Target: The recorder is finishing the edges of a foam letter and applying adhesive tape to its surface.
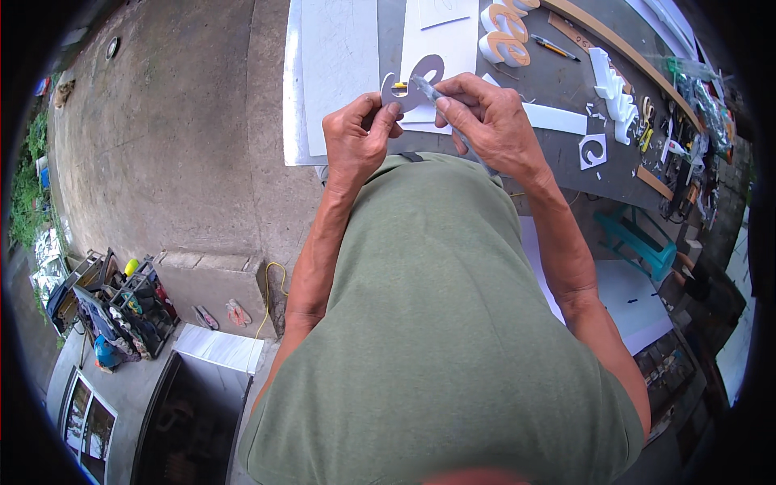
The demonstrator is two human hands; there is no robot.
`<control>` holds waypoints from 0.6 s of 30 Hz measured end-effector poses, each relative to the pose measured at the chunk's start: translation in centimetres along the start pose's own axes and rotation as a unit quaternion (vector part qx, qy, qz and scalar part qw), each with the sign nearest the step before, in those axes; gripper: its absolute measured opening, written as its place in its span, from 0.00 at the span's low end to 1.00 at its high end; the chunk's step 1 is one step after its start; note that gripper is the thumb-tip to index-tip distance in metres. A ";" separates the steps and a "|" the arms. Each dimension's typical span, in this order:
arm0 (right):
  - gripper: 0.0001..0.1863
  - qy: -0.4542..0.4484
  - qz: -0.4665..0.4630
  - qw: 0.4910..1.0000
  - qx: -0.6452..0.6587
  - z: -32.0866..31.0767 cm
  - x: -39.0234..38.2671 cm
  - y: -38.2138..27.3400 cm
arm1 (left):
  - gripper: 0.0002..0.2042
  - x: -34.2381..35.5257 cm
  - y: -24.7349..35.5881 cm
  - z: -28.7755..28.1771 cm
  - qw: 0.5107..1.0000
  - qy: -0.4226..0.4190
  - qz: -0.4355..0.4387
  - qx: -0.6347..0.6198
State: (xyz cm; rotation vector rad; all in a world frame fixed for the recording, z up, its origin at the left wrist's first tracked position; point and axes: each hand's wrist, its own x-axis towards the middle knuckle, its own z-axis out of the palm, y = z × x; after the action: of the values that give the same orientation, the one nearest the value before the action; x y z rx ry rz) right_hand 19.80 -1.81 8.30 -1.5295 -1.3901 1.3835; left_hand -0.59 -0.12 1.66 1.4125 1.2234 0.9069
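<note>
Pinched at its lower left end by my left hand [360, 137] is a flat grey letter-shaped cutout [429, 66], curved with an oval opening. My right hand [495, 121] is closed round a slim, pale grey, pen-shaped tool [457, 115]. The tool's narrow tip meets the cutout's right part; whether it presses into it I cannot tell. Below the cutout lie white sheets [440, 40] on the table. A small yellow-and-black thing [399, 89] shows through the cutout's gap.
The grey worktable [558, 81] carries white-and-tan foam letters [505, 47], a pen [555, 47], white letter pieces [612, 97] and a white strip [554, 118]. Scissors [647, 111] and mixed tools crowd its right edge. A green stool [638, 242] stands below at right.
</note>
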 end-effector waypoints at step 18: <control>0.19 0.069 -0.172 0.912 -0.365 4.4 0.2 2.9 | 0.05 0.0 -1.0 0.3 0.979 0.040 0.137 0.146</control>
State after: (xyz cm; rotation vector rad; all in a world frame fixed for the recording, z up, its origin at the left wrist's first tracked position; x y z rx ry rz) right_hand 16.39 -3.14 4.47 -1.6531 -2.0972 0.5323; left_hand -0.49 -0.26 0.64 1.8283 1.2793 1.0091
